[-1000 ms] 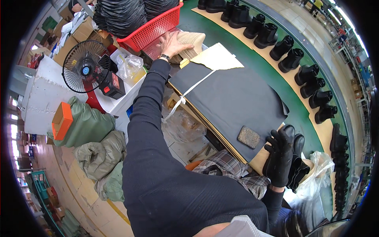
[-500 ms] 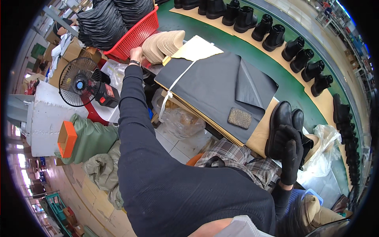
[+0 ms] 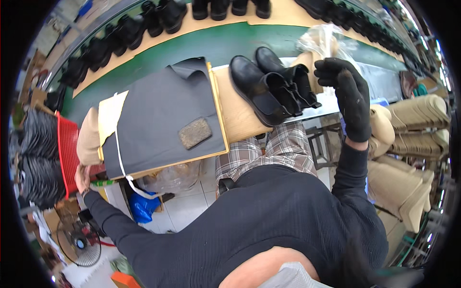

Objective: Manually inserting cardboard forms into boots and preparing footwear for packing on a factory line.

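The right hand, in a black glove, hangs beside a pair of black boots at the right end of the bench; its grip is loosely curled, holding nothing. The left hand is at the bench's left edge, beside the red basket and tan insoles; its grip state cannot be determined. A grey cloth carrying a brown pad covers the bench between them.

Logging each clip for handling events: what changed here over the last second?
The gloved right hand carried a pair of black boots up, set them on the wooden board and let go; it now hangs open beside the boots. The bare left hand drew back from the tan stack to the red basket. The dark cloth and brown pad stayed put.
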`<state>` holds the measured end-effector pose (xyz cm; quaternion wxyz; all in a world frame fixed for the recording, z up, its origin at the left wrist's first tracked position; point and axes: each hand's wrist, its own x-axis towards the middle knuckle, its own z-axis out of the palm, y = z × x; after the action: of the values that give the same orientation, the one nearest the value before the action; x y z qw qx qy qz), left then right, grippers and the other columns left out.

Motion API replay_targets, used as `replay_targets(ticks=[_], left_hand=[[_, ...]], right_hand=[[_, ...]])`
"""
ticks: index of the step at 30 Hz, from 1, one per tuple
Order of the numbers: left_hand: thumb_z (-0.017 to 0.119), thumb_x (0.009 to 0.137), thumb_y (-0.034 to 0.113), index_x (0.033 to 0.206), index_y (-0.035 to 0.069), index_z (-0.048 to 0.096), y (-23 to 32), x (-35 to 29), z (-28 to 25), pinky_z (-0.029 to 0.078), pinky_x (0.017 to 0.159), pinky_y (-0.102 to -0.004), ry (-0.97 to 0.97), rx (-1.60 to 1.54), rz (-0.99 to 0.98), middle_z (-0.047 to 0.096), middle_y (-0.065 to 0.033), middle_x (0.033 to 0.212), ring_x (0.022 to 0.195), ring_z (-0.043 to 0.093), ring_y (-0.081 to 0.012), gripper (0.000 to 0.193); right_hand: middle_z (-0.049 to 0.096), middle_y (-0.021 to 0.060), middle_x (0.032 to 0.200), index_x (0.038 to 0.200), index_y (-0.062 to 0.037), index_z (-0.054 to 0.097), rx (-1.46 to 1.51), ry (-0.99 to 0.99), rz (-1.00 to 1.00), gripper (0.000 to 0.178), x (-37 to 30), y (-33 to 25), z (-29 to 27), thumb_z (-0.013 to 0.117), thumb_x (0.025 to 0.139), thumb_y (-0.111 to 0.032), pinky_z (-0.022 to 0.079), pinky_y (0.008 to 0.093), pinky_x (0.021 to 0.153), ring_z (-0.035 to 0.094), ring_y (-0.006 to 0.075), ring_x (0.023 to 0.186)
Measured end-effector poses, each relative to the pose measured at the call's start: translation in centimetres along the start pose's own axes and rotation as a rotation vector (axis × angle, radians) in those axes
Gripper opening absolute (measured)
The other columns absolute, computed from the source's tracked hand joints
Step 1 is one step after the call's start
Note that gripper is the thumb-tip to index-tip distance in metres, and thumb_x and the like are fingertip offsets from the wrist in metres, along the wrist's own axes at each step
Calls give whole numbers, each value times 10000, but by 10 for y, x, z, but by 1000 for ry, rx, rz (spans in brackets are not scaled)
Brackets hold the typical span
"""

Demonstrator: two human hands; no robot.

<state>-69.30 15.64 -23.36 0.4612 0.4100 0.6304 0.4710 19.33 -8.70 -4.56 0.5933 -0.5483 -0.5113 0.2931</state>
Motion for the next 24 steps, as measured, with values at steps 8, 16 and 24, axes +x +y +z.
replay_targets(ticks=[8, 16, 24], left_hand=[[603, 890, 220, 1068, -45, 567, -23, 8, 44, 514, 855, -430, 278, -5, -127, 620, -135, 1010, 946, 612, -268, 321], [550, 782, 213, 956, -66, 630, 25, -19, 81, 485, 750, -517, 727, 1349, 79, 634, -232, 852, 799, 602, -413, 339], [515, 894, 125, 1222, -1, 536, 241, -87, 360, 392, 978, -361, 151, 1141, 1085, 548, -168, 1226, 1137, 524, -307, 352]], right_hand=[[673, 85, 885, 1003, -20, 648, -819, 396, -6, 280, 24, 44, -89, 601, 891, -272, 470, 278, 683, 626, 166, 803], [672, 166, 901, 850, -48, 699, -1096, 265, 263, 509, 107, 118, -154, 612, 755, -541, 472, 399, 785, 633, 319, 870], [527, 251, 1247, 1347, -52, 370, -1067, 416, 611, 924, 160, 209, -183, 742, 618, -482, 425, 415, 964, 534, 384, 1141]])
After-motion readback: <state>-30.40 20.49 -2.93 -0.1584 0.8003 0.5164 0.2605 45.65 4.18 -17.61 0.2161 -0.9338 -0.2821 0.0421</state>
